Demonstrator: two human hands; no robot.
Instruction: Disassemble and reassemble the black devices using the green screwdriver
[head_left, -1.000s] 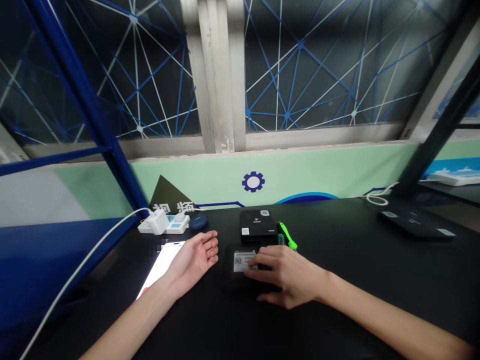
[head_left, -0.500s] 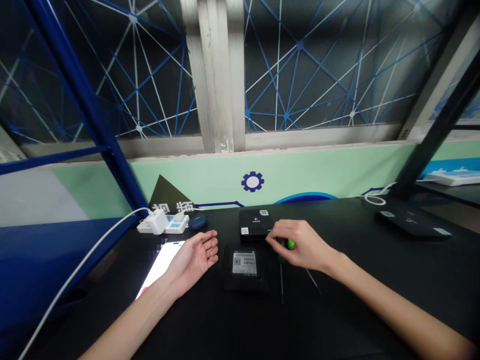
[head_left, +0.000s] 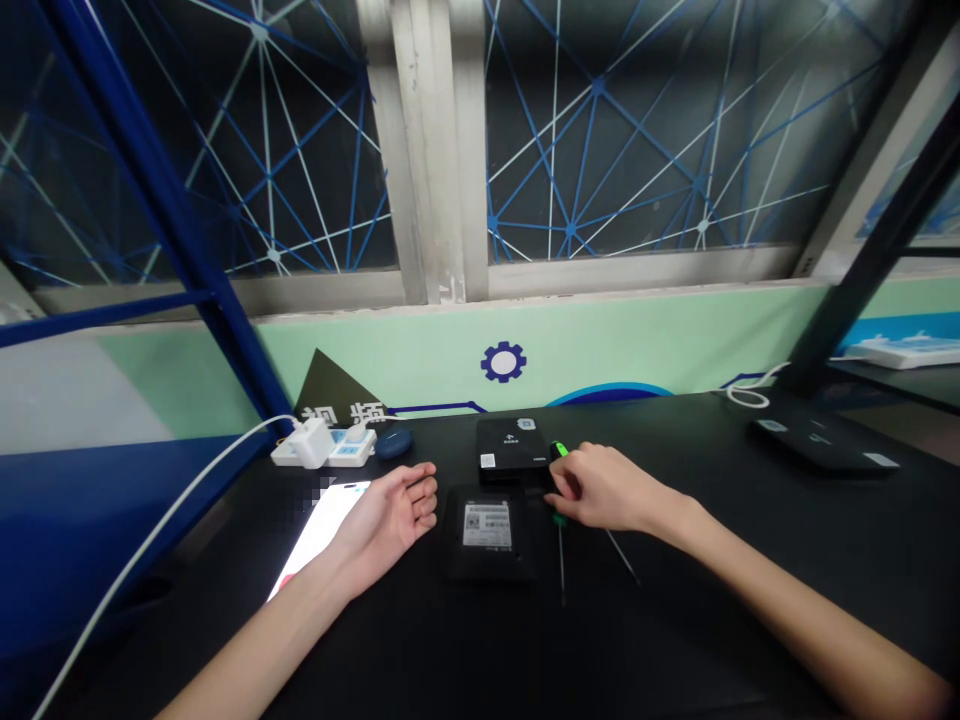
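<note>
My left hand [head_left: 397,505] rests on its side at the left, palm turned inward. Its fingers curl loosely with nothing in them. To its right lies a flat, square black device [head_left: 487,533] with a white printed label. Behind it sits a black box [head_left: 511,445] with stickers. My right hand [head_left: 600,488] has its fingers bent over the handle of a green-handled screwdriver [head_left: 559,450]. Part of that handle shows above and below the fingers, and its shaft points toward me. A second thin shaft [head_left: 624,558] comes out from under the hand; its handle is hidden.
A lit phone [head_left: 319,535] lies beside my left forearm. Behind it are a power strip [head_left: 352,448] with a white charger [head_left: 311,442] and a dark blue case [head_left: 394,443]. Another flat black device [head_left: 825,445] and a white cable [head_left: 746,397] lie at the right.
My right hand has moved slightly right from beside the black box, uncovering the upper end of the green handle. My left hand and the labelled device stay in place.
</note>
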